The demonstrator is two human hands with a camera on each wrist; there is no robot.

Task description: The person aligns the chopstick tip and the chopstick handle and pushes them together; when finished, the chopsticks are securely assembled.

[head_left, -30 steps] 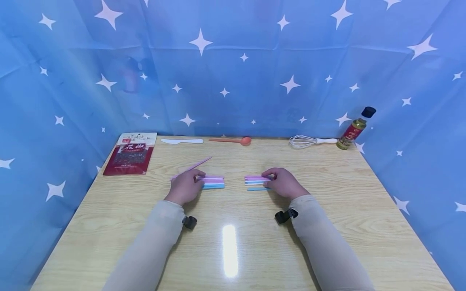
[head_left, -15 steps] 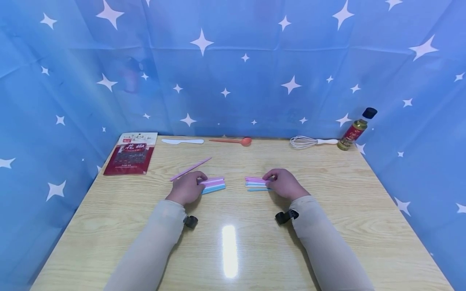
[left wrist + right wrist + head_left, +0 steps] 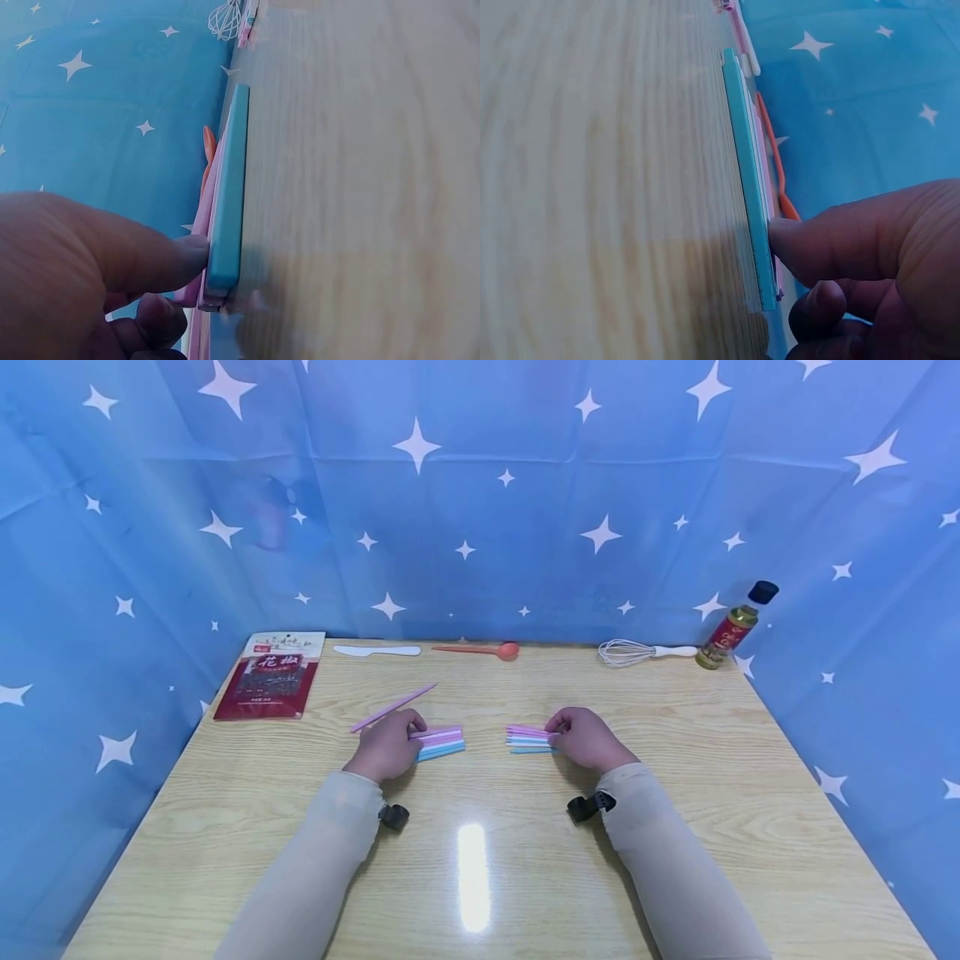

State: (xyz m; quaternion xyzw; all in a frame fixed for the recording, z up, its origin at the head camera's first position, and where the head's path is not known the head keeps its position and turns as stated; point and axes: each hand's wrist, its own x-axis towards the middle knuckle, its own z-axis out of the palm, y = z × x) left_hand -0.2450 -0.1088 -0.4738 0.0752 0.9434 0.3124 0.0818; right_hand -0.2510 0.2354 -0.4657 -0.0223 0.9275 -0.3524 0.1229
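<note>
In the head view, my left hand (image 3: 384, 747) holds a small side-by-side bunch of thin pink, white and blue sticks (image 3: 442, 743). The left wrist view shows its thumb against the pink side, with the blue-green stick (image 3: 229, 195) nearest the camera. A similar bunch of coloured sticks (image 3: 528, 740) is in my right hand (image 3: 588, 740), thumb and fingers at its right end. From the right wrist, a blue-green stick (image 3: 748, 172) forms the outer side. A gap separates the bunches. One loose pink stick (image 3: 393, 707) lies slanted just beyond the left hand.
Along the back edge of the wooden table (image 3: 480, 810) lie a red seasoning packet (image 3: 270, 677), a white knife (image 3: 375, 651), an orange spoon (image 3: 506, 651) and a whisk (image 3: 630, 652). An oil bottle (image 3: 726, 633) stands at the back right, before a blue starred curtain (image 3: 480, 502).
The left bunch has turned to a slight slant, and the left hand has come off the loose pink stick. At right, the blue stick has closed up against the others.
</note>
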